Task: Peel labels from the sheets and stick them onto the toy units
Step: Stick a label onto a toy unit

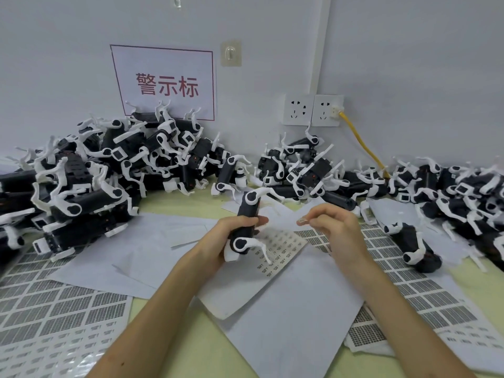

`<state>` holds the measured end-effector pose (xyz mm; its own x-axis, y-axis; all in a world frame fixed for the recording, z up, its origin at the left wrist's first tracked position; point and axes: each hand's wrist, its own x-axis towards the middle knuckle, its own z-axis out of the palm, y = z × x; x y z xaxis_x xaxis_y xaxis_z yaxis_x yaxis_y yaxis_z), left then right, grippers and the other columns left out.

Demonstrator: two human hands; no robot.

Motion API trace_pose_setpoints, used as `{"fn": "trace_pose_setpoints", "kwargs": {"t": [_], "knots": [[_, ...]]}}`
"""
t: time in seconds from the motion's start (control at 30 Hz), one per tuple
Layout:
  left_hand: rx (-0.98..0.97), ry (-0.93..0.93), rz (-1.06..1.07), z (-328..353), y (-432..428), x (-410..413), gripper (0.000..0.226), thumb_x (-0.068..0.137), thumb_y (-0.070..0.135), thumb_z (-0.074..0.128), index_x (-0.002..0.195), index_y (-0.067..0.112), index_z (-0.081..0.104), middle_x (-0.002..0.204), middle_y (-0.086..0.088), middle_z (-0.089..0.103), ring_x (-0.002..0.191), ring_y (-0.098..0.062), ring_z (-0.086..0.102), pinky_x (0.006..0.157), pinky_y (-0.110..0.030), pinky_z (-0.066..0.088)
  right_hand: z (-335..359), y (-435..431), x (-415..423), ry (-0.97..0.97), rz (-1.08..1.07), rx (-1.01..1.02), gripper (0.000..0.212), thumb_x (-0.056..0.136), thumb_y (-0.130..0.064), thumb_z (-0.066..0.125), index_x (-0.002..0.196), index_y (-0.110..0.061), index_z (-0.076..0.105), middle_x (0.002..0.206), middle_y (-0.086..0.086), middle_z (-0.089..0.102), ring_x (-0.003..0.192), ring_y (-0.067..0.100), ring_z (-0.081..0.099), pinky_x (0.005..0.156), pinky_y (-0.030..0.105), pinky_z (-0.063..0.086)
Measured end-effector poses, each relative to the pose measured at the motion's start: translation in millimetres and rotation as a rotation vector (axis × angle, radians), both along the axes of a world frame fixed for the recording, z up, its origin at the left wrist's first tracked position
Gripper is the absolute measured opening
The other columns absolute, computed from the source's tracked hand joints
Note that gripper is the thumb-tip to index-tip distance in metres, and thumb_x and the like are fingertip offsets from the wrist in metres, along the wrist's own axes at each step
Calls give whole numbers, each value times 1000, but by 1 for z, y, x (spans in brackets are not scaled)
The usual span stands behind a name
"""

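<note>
My left hand [234, 236] grips a black toy unit [246, 214] with white legs, held upright above the table's middle. To its right, my right hand [335, 227] pinches a small clear label [302, 221] between thumb and fingertip, a short gap from the toy. Under both hands lies a label sheet [283, 249] with small printed labels, partly hidden by the toy's white leg.
Large heaps of black-and-white toy units [109, 170] fill the left, the back [300, 167] and the right [463, 195]. One toy [414, 246] lies alone at right. Label sheets [54, 309] and blank backing papers [294, 323] cover the green table. A yellow cable [360, 140] hangs from a wall socket.
</note>
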<state>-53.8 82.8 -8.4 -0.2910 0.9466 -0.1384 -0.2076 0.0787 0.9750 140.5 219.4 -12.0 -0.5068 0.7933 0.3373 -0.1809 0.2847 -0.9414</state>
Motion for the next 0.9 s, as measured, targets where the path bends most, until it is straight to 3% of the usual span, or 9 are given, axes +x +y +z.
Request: {"fn": "trace_pose_setpoints", "kwargs": {"t": [0.07,0.17,0.3,0.43,0.6,0.7,0.77,0.83,0.9], "knots": [[55,65,57,-1,3,-1,38,72,34,73,105,18,82,110,4,78,103,-18,68,82,-27,53,0,0,0,16,3,-17,14,71,-7,62,69,-15,73,77,12,73,83,23,71,88,34,54],[163,109,36,-1,5,-3,40,74,25,72,110,7,76,124,-5,75,123,-25,66,103,-40,51,-2,-2,-4,8,29,15,9,72,-6,67,70,-14,72,74,8,71,76,18,69,79,26,55],[233,1,-135,1,2,1,56,72,31,73,118,-1,65,130,-16,71,127,-27,65,98,-39,57,-6,-5,-8,-43,21,108,22,83,11,73,80,-10,73,77,3,75,76,12,71,74,21,54],[241,-16,-170,1,0,7,51,74,29,72,114,0,68,128,-18,72,123,-28,68,83,-29,59,-10,-6,-12,-119,-16,193,28,84,5,77,79,-23,78,81,-1,77,82,12,74,74,17,52],[205,-15,-143,2,0,7,60,73,31,72,121,-5,67,129,-18,72,121,-31,68,95,-42,54,-11,-7,-12,-154,-42,266,36,87,-1,77,82,-37,79,85,-9,77,85,8,72,73,15,52],[168,-34,-118,0,0,7,36,67,31,76,97,13,83,111,-12,78,99,-23,75,80,-33,58,-11,-8,-12,-161,-49,262,28,88,-4,78,83,-32,80,88,-12,78,88,6,72,77,19,54],[163,-61,-131,0,-1,8,30,67,29,76,93,14,83,109,-12,78,98,-21,75,74,-29,59,-10,-9,-12,-166,-69,259,25,87,-7,79,93,-30,78,87,-11,78,87,6,72,78,20,54],[172,-65,-142,0,-1,9,35,70,28,75,99,10,80,112,-11,78,102,-21,75,75,-29,59,-10,-9,-11,-161,-86,271,32,86,-9,81,105,-35,73,84,-8,78,82,5,72,73,15,51],[181,-63,-136,2,0,9,52,71,29,74,114,0,68,121,-15,75,112,-27,72,87,-36,57,-10,-9,-11,-155,-96,255,34,86,-13,81,108,-36,70,82,-7,78,76,6,70,68,17,49]]}}
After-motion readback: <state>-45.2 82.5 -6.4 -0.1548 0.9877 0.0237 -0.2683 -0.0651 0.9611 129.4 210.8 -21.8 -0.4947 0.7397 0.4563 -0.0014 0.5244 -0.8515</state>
